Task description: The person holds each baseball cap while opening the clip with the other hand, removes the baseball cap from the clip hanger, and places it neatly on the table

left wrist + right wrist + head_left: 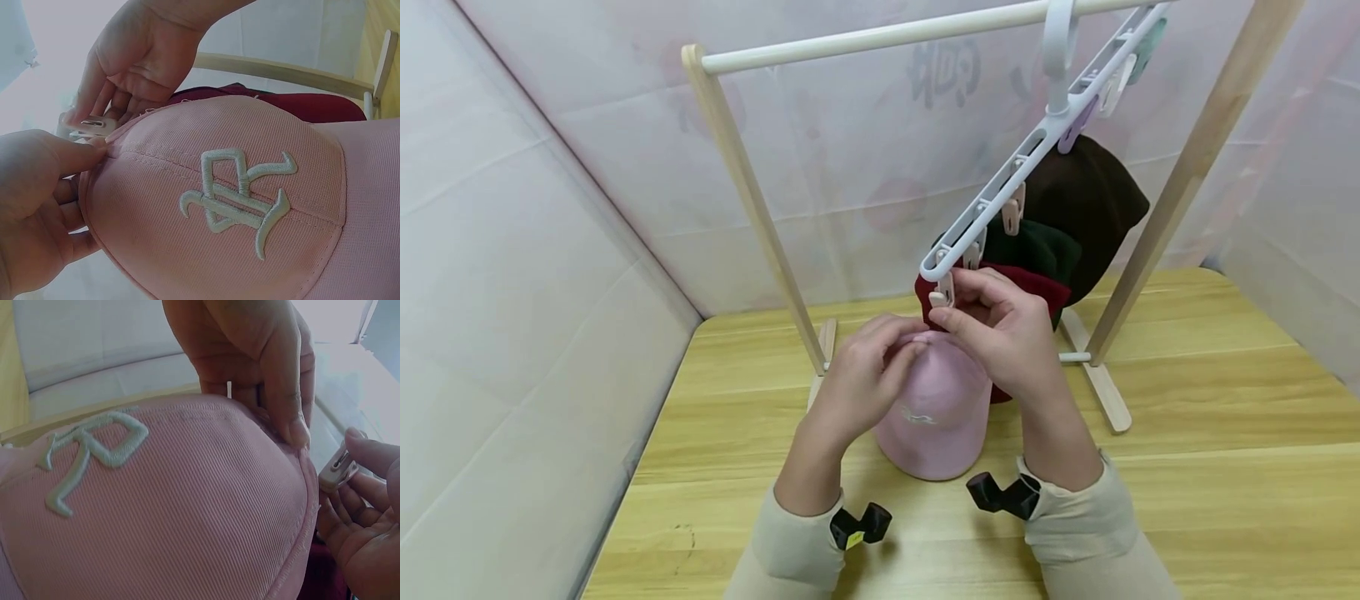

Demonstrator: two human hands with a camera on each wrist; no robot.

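A pink cap point(936, 417) with a pale embroidered logo point(240, 197) hangs upright above the table. My left hand point(901, 346) pinches its top edge; the thumb point(62, 156) presses on the seam, and the fingers point(275, 375) curl over the rim. Just right of it, my right hand point(953, 307) pinches a pale clip point(941, 296) at the low end of a tilted white clip hanger point(1022, 158). The clip point(92, 125) sits right at the cap's edge, and in the right wrist view the clip point(338, 469) stands a little apart from the pink cap point(156, 506).
A wooden rack point(752, 192) with a white rail point(880, 37) stands on the wooden table point(1210, 400). A red hat point(1045, 287), a dark green hat point(1037, 246) and a brown hat point(1090, 208) hang from the hanger. White sheet walls close in left and behind.
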